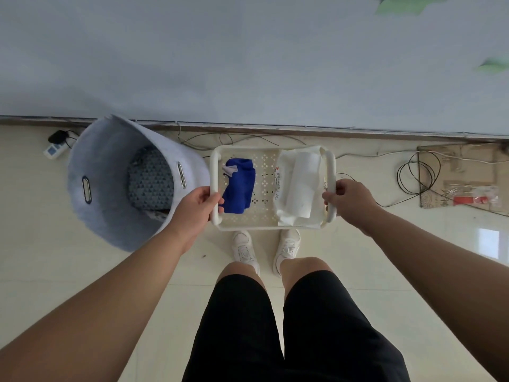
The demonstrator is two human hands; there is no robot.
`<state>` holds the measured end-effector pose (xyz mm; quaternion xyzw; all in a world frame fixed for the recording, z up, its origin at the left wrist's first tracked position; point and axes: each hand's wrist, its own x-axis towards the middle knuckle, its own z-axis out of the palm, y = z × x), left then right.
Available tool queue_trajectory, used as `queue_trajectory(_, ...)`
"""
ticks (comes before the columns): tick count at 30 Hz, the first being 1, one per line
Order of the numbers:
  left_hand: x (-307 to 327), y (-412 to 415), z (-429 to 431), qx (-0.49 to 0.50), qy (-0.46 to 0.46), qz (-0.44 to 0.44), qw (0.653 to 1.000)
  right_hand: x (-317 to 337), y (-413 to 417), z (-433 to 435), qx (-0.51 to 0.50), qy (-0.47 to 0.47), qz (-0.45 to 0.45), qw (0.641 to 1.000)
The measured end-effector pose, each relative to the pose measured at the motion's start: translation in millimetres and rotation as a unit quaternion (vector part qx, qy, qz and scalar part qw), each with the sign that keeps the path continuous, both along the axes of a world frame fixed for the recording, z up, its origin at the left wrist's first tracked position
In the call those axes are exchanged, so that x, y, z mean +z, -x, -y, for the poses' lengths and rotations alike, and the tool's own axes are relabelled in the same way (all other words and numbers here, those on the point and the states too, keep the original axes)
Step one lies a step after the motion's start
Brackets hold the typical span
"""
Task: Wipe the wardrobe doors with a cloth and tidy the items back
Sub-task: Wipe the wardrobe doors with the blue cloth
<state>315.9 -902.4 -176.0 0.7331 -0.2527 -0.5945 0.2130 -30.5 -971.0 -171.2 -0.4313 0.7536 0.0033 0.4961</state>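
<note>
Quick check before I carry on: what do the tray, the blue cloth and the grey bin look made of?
The tray looks like rigid white plastic, smooth, with moulded perforations and tubular handles. The blue cloth: soft, plush fabric, probably microfibre; it lies crumpled. The grey bin seems felt, matte and fuzzy, with metal-rimmed slot handles.

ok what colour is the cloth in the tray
Bright blue cloth, with a small pale tag, lying in the white tray; the head view shows it.

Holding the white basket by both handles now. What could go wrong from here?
Loose cables lie on the floor ahead; a step forward might snag one. The grey hamper stands right beside the left hand, so swinging the basket could knock it.
</note>
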Motion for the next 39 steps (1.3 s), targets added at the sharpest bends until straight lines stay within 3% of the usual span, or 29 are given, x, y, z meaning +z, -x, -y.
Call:
queue_trajectory(5, 1.3, -3.0, 0.1, -0.012, -0.003, 0.003, 1.000, 0.0, 0.2, -0.3, -0.011, -0.013, 0.013, 1.000)
queue_trajectory(9, 10.8, -8.1, 3.0, -0.052, -0.018, 0.030, 0.998, 6.7, -4.5, -0.5, 0.014, -0.016, -0.038, 0.999)
queue_trajectory(13, 32.9, -21.5, -12.4, -0.059, -0.038, 0.065, 0.995, 29.8, -25.8, 3.4, 0.062, 0.106, -0.156, 0.980)
queue_trajectory(15, 44.0, -26.5, -30.5, -0.035, -0.053, 0.071, 0.995, 38.9, -47.1, 6.0, 0.109, 0.145, -0.132, 0.974)
queue_trajectory(18, 50.2, -30.5, -69.0, -0.014, -0.085, 0.071, 0.994, 39.3, -92.8, 8.1, 0.205, 0.083, -0.052, 0.974)
queue_trajectory(21, 44.3, -33.9, -111.6, 0.000, -0.132, 0.060, 0.989, 22.5, -139.2, 9.7, 0.238, 0.037, -0.019, 0.970)
queue_trajectory(28, 18.7, -35.0, -173.8, 0.067, -0.191, 0.055, 0.978, -20.9, -206.2, 11.5, 0.224, 0.057, -0.058, 0.971)
queue_trajectory(33, 0.3, -26.2, -172.8, 0.077, -0.189, 0.041, 0.978, -42.1, -219.1, 13.5, 0.235, 0.052, -0.098, 0.966)
queue_trajectory(39, -10.8, -14.7, -156.4, 0.048, -0.169, 0.037, 0.984, -53.5, -213.0, 19.9, 0.267, 0.062, -0.087, 0.958)
